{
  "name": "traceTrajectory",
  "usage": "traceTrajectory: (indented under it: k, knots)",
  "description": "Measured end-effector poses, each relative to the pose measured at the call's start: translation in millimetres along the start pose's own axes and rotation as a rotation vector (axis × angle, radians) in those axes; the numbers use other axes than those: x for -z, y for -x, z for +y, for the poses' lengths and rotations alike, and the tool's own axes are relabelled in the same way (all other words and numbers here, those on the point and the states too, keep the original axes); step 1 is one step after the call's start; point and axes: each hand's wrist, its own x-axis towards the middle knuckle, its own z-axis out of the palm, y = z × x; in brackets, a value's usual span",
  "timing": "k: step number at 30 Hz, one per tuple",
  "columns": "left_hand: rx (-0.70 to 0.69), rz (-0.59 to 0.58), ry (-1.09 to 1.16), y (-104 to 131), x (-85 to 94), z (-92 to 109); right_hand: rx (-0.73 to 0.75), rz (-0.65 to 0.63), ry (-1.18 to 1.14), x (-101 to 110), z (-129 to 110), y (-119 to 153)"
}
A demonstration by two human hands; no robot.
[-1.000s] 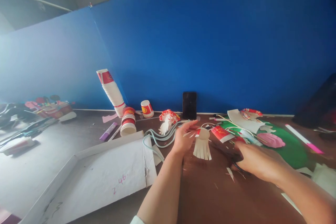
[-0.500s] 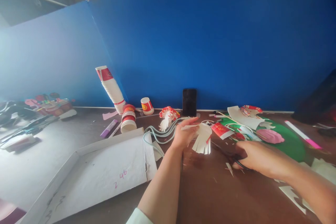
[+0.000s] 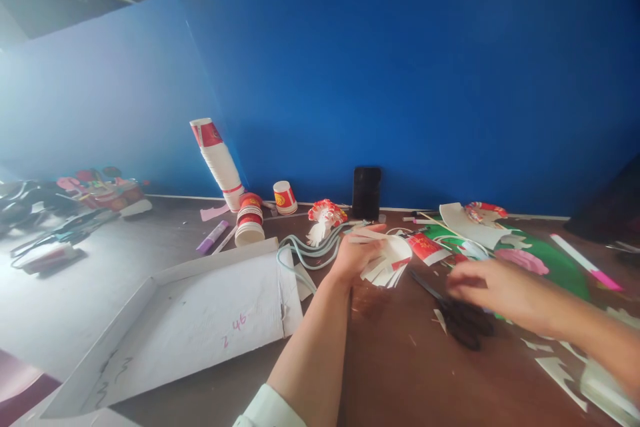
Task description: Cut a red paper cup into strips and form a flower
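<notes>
One fringed paper cup (image 3: pixel 395 253), clamped in the left hand (image 3: pixel 356 255) toward the back edge of the counter (image 3: pixel 400 373); scissors (image 3: pixel 465 325) lie nearer the right hand (image 3: pixel 480 283), blades (image 3: pixel 426 284) angled cupward; right grip's blurry, can't tell if it's apart.

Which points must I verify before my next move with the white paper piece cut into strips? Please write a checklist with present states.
1. Left hand holds the white, fringed paper piece: ok.
2. Right hand is free of the black-handled scissors: cannot tell; it is blurred, close to the handles.
3. Strips have equal width: cannot tell; they overlap.
4. Brown table is free of white paper scraps: not ok; several lie on the right.
5. Black rectangular phone stands upright: ok.
</notes>
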Motion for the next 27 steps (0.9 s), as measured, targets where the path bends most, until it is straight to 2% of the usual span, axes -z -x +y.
traceTrajectory:
  k: [1,4,8,12,16,19,21,23,27]
  knots:
    - [0.005,0.001,0.008,1,-1.2,1,-0.058,-0.042,-0.114,4,-8,-5]
    - [0.016,0.020,0.012,4,-6.0,4,-0.158,0.113,-0.333,2,-35,-22]
    - [0.017,0.069,-0.072,3,-9.5,2,-0.129,0.210,-0.512,-27,-56,-39]
    - [0.007,0.114,-0.118,-3,-7.5,-4,-0.153,0.244,-0.585,-50,-53,-48]
    - [0.053,-0.002,0.132,-4,-4.0,-2,-0.285,0.325,-0.701,-56,-41,-52]
    - [0.059,0.008,0.375,-2,-2.2,-2,-0.475,0.420,-1.001,-60,-33,-54]
    - [0.083,0.032,0.452,-1,-3.1,-5,-0.520,0.448,-1.184,-62,-31,-57]
    - [0.104,0.012,0.447,0,-7.3,-9,-0.502,0.456,-1.288,-64,-30,-59]
    - [0.186,-0.087,0.291,3,-24.9,-15,-0.474,0.451,-1.428,-67,-37,-59]
